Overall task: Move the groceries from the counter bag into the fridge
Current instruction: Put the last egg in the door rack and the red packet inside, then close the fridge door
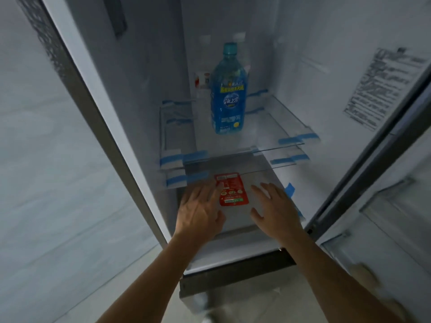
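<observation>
A flat red packet point(233, 190) lies on the lowest surface inside the open fridge point(149, 94). My left hand point(200, 210) is spread flat just left of it, fingertips at the packet's left edge. To the packet's right, my right hand point(275, 210) hovers with straight fingers, not touching it. A tall blue bottle point(228, 94) with a teal cap stands upright on the upper glass shelf point(289, 127). The counter bag is out of view.
Two glass shelves are held with blue tape point(194, 156) at their edges. A small white and red item point(203, 80) sits behind the bottle. The fridge door point(396, 183) stands open at right, with door bins. A pale wall runs along the left.
</observation>
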Demonstrator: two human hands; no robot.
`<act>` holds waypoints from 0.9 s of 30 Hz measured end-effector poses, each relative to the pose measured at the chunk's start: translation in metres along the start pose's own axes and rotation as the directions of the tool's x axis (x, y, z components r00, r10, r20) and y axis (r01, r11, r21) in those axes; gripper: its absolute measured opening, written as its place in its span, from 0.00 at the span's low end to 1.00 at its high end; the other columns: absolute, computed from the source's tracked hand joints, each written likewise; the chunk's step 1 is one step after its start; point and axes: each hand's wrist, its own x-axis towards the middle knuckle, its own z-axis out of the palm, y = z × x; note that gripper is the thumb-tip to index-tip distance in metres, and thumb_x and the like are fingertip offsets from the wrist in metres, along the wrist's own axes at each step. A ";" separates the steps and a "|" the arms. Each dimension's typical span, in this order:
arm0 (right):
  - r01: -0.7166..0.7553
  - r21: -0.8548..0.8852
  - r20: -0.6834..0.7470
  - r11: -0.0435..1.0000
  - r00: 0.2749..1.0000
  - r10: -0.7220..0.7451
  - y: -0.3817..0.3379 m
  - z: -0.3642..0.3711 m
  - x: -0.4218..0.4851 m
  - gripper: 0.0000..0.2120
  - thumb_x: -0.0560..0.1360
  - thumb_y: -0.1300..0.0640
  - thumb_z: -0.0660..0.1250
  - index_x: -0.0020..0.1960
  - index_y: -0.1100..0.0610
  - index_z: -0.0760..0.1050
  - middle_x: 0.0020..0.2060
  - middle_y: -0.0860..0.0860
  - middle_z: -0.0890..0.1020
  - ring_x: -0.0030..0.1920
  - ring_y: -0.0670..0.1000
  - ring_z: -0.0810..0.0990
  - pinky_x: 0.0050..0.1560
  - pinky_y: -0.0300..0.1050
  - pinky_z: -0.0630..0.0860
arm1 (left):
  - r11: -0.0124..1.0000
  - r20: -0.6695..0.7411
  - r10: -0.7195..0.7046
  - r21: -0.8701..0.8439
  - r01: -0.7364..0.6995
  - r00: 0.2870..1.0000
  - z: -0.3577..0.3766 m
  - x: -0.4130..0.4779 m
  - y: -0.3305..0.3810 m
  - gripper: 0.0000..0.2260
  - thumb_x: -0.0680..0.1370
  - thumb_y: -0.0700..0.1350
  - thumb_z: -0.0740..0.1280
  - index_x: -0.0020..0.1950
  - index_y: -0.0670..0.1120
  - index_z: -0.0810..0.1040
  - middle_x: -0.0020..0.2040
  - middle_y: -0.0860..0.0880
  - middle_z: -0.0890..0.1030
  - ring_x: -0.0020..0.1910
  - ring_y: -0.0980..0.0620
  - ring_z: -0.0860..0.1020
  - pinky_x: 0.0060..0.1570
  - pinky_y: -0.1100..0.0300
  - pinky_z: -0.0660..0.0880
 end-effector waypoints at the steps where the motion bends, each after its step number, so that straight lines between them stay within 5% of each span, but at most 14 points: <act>1: -0.004 0.005 -0.025 1.000 1.000 0.004 -0.002 -0.009 -0.008 0.31 0.74 0.45 0.71 0.75 0.51 0.68 0.70 0.56 0.75 0.71 0.59 0.72 0.70 0.58 0.71 | 1.000 -0.007 0.011 -0.005 -0.011 1.000 -0.003 -0.001 0.004 0.29 0.76 0.56 0.59 0.76 0.51 0.60 0.72 0.49 0.70 0.71 0.47 0.68 0.73 0.45 0.62; 5: -0.030 -0.012 -0.113 0.999 0.993 0.029 -0.009 -0.034 -0.038 0.30 0.72 0.44 0.71 0.72 0.52 0.70 0.67 0.56 0.77 0.67 0.59 0.76 0.64 0.59 0.77 | 0.998 -0.035 0.055 0.004 -0.055 0.998 -0.013 -0.004 0.018 0.29 0.76 0.60 0.58 0.76 0.53 0.59 0.72 0.51 0.71 0.70 0.49 0.69 0.71 0.45 0.65; 9: -0.035 -0.041 -0.160 0.999 0.987 0.028 -0.009 -0.048 -0.056 0.31 0.72 0.43 0.71 0.71 0.51 0.71 0.67 0.55 0.77 0.68 0.58 0.75 0.69 0.59 0.73 | 0.996 -0.040 0.089 0.006 -0.089 0.995 -0.023 -0.005 0.033 0.32 0.75 0.61 0.60 0.76 0.54 0.58 0.73 0.51 0.70 0.72 0.49 0.67 0.73 0.45 0.62; 18: -0.100 -0.052 -0.370 0.994 0.926 0.074 -0.006 -0.096 -0.091 0.31 0.70 0.47 0.73 0.71 0.54 0.72 0.66 0.58 0.78 0.69 0.62 0.75 0.68 0.62 0.73 | 0.956 -0.142 0.284 -0.041 -0.292 0.948 -0.047 0.004 0.076 0.27 0.70 0.58 0.63 0.67 0.50 0.73 0.62 0.50 0.79 0.60 0.47 0.78 0.61 0.48 0.73; 23: -0.315 -0.087 -0.525 0.945 0.821 0.225 0.011 -0.139 -0.125 0.28 0.75 0.45 0.62 0.72 0.55 0.73 0.67 0.58 0.78 0.69 0.61 0.75 0.72 0.58 0.70 | 0.829 -0.205 0.510 -0.140 -0.541 0.835 -0.050 0.028 0.131 0.27 0.73 0.59 0.64 0.69 0.49 0.73 0.66 0.47 0.78 0.64 0.46 0.77 0.63 0.46 0.72; 27: -0.536 -0.102 -0.600 0.838 0.705 0.378 0.027 -0.166 -0.183 0.27 0.74 0.48 0.65 0.71 0.54 0.74 0.68 0.58 0.78 0.70 0.61 0.74 0.73 0.60 0.69 | 0.626 -0.353 0.653 -0.246 -0.740 0.670 -0.049 0.024 0.189 0.25 0.74 0.57 0.63 0.66 0.44 0.77 0.62 0.43 0.81 0.59 0.43 0.80 0.59 0.45 0.77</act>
